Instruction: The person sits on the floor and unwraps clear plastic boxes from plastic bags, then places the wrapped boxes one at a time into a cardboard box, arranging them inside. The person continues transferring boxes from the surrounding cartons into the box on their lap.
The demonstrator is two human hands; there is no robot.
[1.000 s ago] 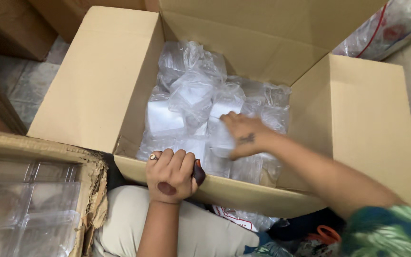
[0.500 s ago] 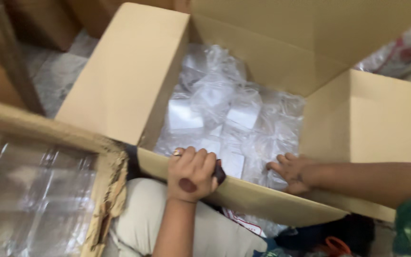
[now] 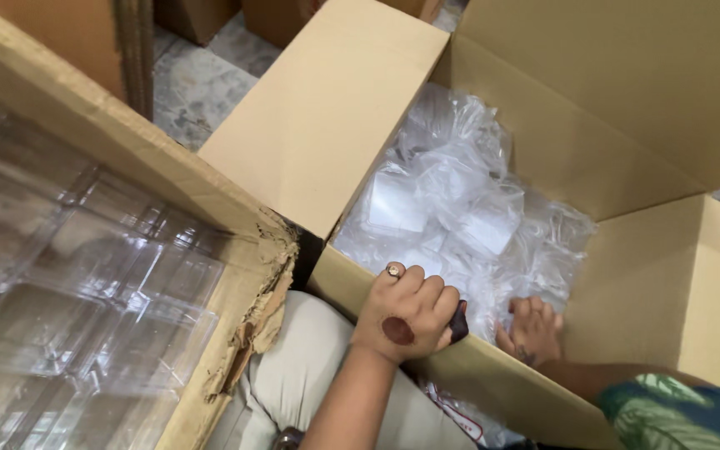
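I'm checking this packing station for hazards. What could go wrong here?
1. The left hand grips the box edge while clutching a small dark object; it might slip and drop among the bags.
2. The right hand digs into loose, slippery bags; thin plastic may tear.
3. The neighbouring box's torn corner could snag something.

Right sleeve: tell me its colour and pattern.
The sleeve is blue with a green leaf-like print, seen in the head view.

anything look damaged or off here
Yes: the corner of the left cardboard box is torn and frayed, beside the clear plastic trays. The open box of small plastic bags looks intact.
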